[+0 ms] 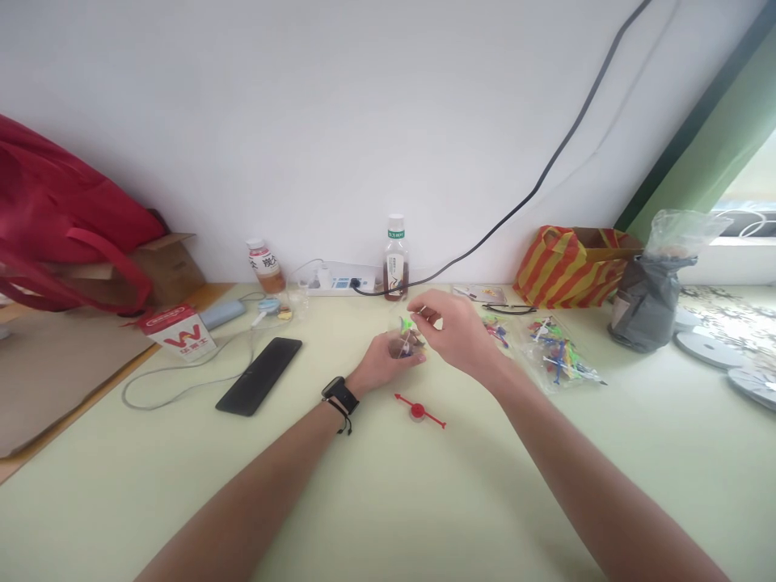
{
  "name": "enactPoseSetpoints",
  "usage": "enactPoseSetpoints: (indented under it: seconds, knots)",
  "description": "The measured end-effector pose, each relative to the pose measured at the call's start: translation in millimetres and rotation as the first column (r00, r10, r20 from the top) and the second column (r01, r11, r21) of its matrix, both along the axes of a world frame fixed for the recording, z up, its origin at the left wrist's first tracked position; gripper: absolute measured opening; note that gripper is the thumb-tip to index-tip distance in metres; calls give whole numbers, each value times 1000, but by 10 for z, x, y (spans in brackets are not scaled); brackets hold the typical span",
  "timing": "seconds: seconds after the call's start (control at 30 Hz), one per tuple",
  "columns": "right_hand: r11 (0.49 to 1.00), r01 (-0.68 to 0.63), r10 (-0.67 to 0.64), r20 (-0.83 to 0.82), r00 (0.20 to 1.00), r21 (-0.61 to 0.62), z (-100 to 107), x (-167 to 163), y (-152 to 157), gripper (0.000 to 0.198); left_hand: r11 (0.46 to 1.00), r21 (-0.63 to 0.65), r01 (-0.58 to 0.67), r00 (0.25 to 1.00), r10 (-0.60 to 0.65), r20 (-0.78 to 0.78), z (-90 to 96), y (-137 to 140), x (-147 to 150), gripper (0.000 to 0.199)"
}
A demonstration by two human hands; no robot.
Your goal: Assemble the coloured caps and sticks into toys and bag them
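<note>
My left hand [383,361], with a black watch on its wrist, is closed around a small clear plastic bag [405,346] holding colourful plastic pieces. Just above and to the right of that bag is my right hand [445,323], its thumb and fingers pinched together. What sits between those fingertips, if anything, is too small to make out. On the table below both hands lies a red arrow-shaped spinner [417,412] with a round hub. Right of my right hand are more clear bags of coloured plastic pieces [561,356], one partly hidden behind the forearm.
A tea bottle [396,263] and a power strip [343,279] stand by the wall. At left are a black phone [259,377], cable, red-white box [182,333] and another bottle [265,267]. At right are a striped bag [573,267], grey bag [646,303] and grey discs [709,349].
</note>
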State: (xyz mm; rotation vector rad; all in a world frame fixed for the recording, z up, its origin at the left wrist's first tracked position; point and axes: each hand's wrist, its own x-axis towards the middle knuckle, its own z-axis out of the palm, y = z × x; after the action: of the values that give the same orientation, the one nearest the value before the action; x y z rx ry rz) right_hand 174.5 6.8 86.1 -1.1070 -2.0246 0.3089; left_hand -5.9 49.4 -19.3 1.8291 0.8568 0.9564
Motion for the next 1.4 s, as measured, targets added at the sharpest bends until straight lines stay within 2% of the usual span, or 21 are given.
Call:
enactPoseSetpoints:
  seconds: [0.2, 0.4, 0.5, 0.6, 0.73, 0.93, 1.1, 1.23, 1.4]
  knots:
    - [1000, -4, 6, 127, 992, -21, -48, 63, 41, 26, 999, -32, 30, 999, -28, 44, 12, -7, 6, 36]
    - [991, 78, -103, 247, 964, 110, 43, 134, 23, 20, 994, -52, 101, 991, -96, 96, 13, -14, 9, 44]
    - [999, 54, -54, 233, 971, 8, 99, 180, -10, 22, 997, -25, 72, 991, -69, 115, 24, -25, 3, 47]
    - [996, 15, 5, 221, 975, -89, 90, 215, -21, 30, 998, -3, 56, 996, -55, 66, 17, -24, 1, 51]
    - [984, -49, 89, 235, 968, -170, 24, 212, -4, 28, 997, -7, 71, 997, -71, -18, -13, -6, -1, 41]
    - [948, -155, 212, 189, 959, -279, -18, 125, -6, 21, 997, 16, 82, 992, -80, -93, 16, -24, -4, 34]
    - [898, -232, 277, 70, 958, -373, -26, 95, -10, 14, 993, 44, 105, 990, -101, -95, 66, -63, 14, 27]
    - [887, -262, 302, 48, 952, -380, -16, 100, -10, 12, 995, 42, 95, 990, -90, -106, 66, -66, 17, 28]
    - [860, -333, 376, 39, 926, -386, -31, 84, 5, 20, 993, 96, 73, 995, -66, -75, 39, -38, 4, 24]
